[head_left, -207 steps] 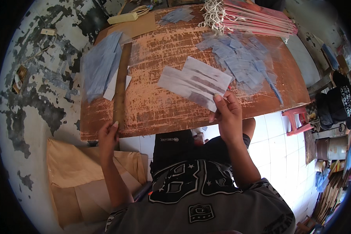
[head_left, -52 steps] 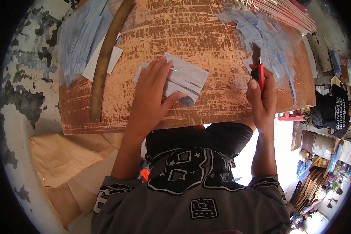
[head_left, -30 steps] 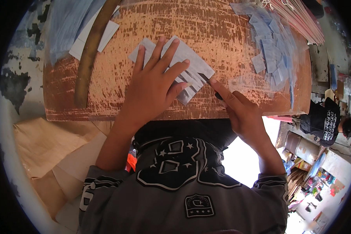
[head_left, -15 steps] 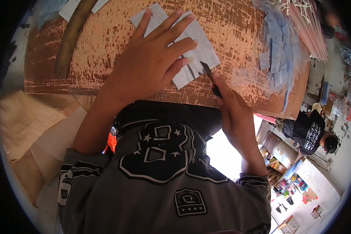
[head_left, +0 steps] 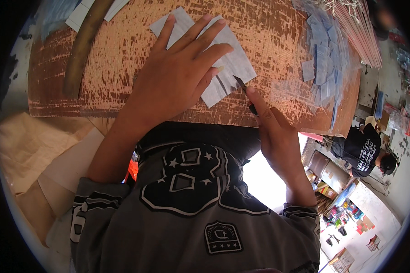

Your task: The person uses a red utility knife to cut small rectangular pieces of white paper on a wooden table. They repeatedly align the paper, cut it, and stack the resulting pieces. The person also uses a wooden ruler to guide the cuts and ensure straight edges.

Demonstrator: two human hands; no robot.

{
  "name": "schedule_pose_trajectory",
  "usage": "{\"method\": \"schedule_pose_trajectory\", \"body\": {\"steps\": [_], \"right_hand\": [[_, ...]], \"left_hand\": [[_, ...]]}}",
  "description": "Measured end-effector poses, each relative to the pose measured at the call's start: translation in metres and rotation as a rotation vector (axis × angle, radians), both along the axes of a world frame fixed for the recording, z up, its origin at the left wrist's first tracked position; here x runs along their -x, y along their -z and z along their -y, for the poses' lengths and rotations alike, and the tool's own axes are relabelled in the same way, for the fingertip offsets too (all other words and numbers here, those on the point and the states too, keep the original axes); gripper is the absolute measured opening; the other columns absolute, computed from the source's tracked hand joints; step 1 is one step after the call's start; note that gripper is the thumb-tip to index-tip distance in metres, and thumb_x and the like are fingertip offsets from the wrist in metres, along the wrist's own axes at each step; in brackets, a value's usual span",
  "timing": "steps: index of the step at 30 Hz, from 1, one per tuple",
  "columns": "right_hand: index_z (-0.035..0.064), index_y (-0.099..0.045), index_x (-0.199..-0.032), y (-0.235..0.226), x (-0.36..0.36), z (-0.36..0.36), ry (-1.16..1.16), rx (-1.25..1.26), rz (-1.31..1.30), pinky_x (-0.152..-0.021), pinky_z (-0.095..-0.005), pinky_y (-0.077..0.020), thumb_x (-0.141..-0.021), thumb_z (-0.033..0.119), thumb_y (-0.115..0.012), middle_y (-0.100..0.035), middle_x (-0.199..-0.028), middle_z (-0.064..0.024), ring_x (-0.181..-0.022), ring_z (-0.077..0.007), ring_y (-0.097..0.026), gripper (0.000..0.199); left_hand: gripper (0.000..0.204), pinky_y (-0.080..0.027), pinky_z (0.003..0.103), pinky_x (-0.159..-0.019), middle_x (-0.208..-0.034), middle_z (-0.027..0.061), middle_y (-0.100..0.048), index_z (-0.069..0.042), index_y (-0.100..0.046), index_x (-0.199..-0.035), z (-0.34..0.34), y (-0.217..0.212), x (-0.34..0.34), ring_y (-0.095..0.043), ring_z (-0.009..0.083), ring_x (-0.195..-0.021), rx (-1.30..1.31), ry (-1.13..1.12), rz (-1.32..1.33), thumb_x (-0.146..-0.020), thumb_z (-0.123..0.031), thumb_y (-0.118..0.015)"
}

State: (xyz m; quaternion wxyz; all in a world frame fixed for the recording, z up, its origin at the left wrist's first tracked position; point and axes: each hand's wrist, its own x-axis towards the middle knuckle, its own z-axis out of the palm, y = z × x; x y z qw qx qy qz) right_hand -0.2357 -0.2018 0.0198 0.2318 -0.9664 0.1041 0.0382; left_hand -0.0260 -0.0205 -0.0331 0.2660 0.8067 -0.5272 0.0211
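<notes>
A pale grey, thin sheet (head_left: 239, 61) lies at a slant on the scratched wooden tabletop, with dark narrow bands near its lower corner. My left hand (head_left: 177, 73) rests flat across it, fingers spread, covering much of its left part. In my right hand (head_left: 275, 125) is a utility knife (head_left: 240, 84), gripped with the forefinger along its top. Its dark blade points up and left, the tip over the sheet's lower right part. Whether the tip touches the sheet, I cannot tell.
A long brown bar (head_left: 84, 50) lies at the table's left, over white sheets (head_left: 75, 17). Many small bluish clear pieces (head_left: 323, 59) are heaped at the right, below a bundle of thin pink sticks (head_left: 362, 36). Brown paper (head_left: 45, 141) hangs lower left. Another person (head_left: 362, 150) is far right.
The table edge and sheet appear slightly lower in the picture. Both hands keep nearly the same pose; the knife tip stays over the same part of the sheet.
</notes>
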Motion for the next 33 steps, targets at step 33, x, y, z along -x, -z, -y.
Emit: {"method": "schedule_pose_trajectory", "body": {"steps": [33], "right_hand": [[0.0246,-0.050,-0.165,-0.021,-0.022,-0.016,0.015,0.021,-0.139,-0.069,-0.0480,-0.0554,-0.094,-0.013,-0.059,-0.063,-0.087,-0.0160,-0.072,-0.0351,-0.068,0.081]], "left_hand": [[0.052,-0.022,0.065,-0.131,-0.174,0.0048,-0.042,-0.023,-0.054,-0.162,0.001,-0.003,0.002,-0.036,0.0278,-0.162,-0.115,-0.013,0.067,-0.110,-0.023,-0.050]]}}
